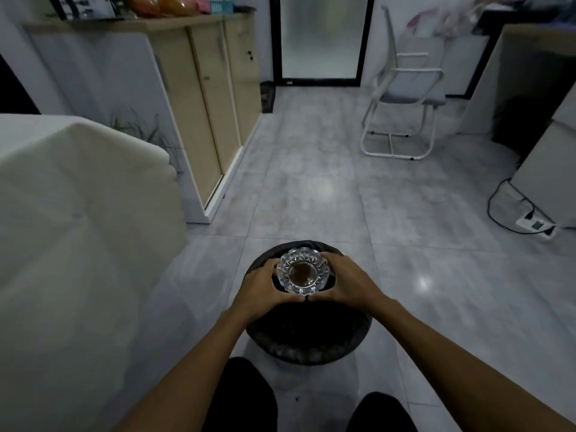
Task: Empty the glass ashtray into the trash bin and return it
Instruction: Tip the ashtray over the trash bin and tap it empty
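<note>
Grip: your left hand at 9 and right hand at 3 both clamp the glass ashtray.
Ashtray: upright, brown gunk inside.
Trash bin: directly underneath, so just tip.

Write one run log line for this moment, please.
both hands hold ashtray | upright over bin | brown residue inside | not tipped yet
</note>
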A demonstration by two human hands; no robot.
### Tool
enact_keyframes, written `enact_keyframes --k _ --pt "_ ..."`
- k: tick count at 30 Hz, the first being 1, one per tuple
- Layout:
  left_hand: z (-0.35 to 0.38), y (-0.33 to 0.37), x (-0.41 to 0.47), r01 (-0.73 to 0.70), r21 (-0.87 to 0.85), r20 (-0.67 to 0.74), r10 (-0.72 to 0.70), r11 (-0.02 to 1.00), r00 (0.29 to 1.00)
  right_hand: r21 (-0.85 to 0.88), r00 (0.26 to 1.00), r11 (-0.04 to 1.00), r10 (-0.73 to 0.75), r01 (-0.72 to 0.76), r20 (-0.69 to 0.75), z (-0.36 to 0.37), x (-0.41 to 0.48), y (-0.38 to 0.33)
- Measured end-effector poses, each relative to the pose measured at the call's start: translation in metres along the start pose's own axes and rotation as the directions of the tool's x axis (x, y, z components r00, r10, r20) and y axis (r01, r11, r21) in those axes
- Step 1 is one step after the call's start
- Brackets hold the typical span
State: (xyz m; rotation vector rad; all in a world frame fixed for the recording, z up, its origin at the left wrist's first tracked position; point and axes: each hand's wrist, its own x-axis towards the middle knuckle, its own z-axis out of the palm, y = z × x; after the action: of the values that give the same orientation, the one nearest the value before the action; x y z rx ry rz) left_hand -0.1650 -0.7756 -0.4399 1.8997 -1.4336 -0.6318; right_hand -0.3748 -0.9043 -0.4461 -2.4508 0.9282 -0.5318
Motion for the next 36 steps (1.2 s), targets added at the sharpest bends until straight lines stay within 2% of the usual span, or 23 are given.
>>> enact_keyframes --k 4,7,10,18,22,31,36 --pt "0.000 -0.001 -0.010 -0.012 0.027 0.009 0.012 1.000 1.000 0.035 1.000 0.999 -0.003 0.004 -0.009 0.008 -0.014 -0.001" --pt "-0.007 0.002 -0.011 -0.030 0.055 0.023 0.029 0.998 0.999 0.094 0.998 0.993 0.066 -0.066 0.002 0.012 -0.018 -0.002" --pt "-0.011 0.005 -0.010 0.018 0.059 0.019 -0.019 0.998 1.000 0.115 0.994 0.988 0.102 -0.105 0.027 0.009 -0.013 -0.002" --pt "-0.003 -0.007 -0.016 -0.018 0.050 0.030 0.017 0.999 0.999 0.107 0.995 0.994 0.022 -0.032 0.096 0.009 -0.014 0.013" --pt "0.006 -0.009 -0.015 0.008 0.031 0.024 -0.009 0.999 1.000 0.122 0.996 0.993 -0.004 -0.007 0.090 0.004 -0.012 0.018" --pt "0.008 -0.024 -0.015 0.046 0.062 0.101 -0.052 0.997 0.993 0.223 0.991 0.974 0.003 -0.033 0.134 0.021 -0.016 0.025" --pt "0.010 -0.028 -0.015 0.023 0.054 0.096 -0.028 0.998 0.995 0.270 0.989 0.960 0.032 -0.071 0.145 0.031 -0.021 0.032"
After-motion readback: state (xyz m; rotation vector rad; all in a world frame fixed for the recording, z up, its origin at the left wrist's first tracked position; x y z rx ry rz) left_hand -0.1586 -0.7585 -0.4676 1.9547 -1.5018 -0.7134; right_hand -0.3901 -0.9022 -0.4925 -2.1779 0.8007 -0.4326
